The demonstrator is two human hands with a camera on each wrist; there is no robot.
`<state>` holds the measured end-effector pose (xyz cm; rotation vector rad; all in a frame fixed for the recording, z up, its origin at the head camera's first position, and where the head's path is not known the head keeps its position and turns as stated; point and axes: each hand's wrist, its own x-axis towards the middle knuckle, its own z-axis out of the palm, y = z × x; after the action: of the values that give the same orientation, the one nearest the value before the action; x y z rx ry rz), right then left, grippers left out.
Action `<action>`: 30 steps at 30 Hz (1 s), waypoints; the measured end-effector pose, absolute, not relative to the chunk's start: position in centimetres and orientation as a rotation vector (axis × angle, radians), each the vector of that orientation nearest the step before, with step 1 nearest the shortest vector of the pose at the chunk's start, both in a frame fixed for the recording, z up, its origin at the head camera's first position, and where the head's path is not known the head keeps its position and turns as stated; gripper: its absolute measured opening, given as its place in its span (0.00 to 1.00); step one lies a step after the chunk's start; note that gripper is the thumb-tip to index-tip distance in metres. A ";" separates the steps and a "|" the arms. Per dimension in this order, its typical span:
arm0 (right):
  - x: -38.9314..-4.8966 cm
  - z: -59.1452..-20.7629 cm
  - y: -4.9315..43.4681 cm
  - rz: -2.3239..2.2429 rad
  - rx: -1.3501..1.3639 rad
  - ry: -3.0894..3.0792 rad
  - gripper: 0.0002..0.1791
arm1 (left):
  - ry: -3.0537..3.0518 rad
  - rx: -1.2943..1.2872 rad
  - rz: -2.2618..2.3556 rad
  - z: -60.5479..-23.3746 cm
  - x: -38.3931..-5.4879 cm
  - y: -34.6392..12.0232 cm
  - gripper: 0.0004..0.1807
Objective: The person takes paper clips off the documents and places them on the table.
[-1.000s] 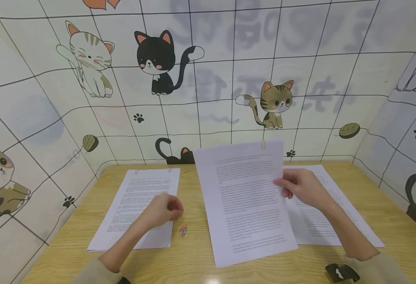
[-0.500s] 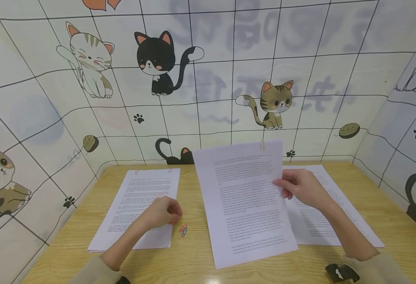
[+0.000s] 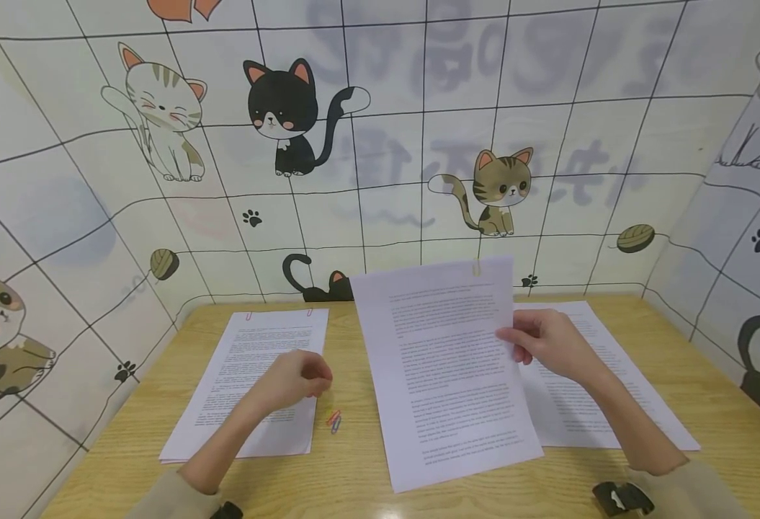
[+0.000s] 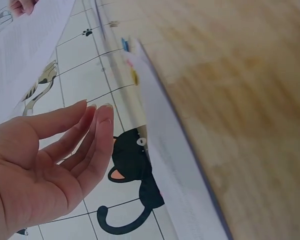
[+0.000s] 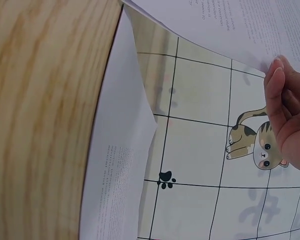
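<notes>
In the head view my right hand pinches the right edge of a printed sheet of paper, held up and tilted over the table. One yellow paper clip sits on its top edge. My left hand hovers over the right side of the left paper stack. Its thumb and fingers curve loosely towards each other with nothing between them in the left wrist view. Just beyond its fingertips lie loose paper clips: a blue one, a red one and a yellow one.
Two reddish paper clips sit on the left stack's top edge. On the right lies another printed paper stack, partly behind the raised sheet. A cat-patterned wall covering encloses the wooden table at the back and sides.
My left hand dips slightly towards the loose paper clips, then lifts back up with nothing visible in it. My right hand keeps holding the sheet in nearly the same place.
</notes>
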<state>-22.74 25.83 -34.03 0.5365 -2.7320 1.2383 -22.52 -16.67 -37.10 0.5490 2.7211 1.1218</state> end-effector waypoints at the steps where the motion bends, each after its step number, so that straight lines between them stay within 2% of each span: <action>1: -22.8 -34.1 25.8 1.233 0.537 -2.730 0.07 | 2.727 0.551 1.133 -36.9 -22.6 -16.7 0.02; 12: -23.1 -34.8 25.5 1.205 0.561 -2.722 0.05 | 2.747 0.496 1.354 -35.4 -22.5 -15.4 0.04; 30: -23.1 -35.0 25.2 1.170 0.562 -2.726 0.05 | 2.684 0.675 1.713 -33.5 -22.8 -11.4 0.07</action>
<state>-23.10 25.21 -35.03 0.5615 -2.7259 1.1698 -22.76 -11.40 -33.55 0.6753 2.6842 1.7126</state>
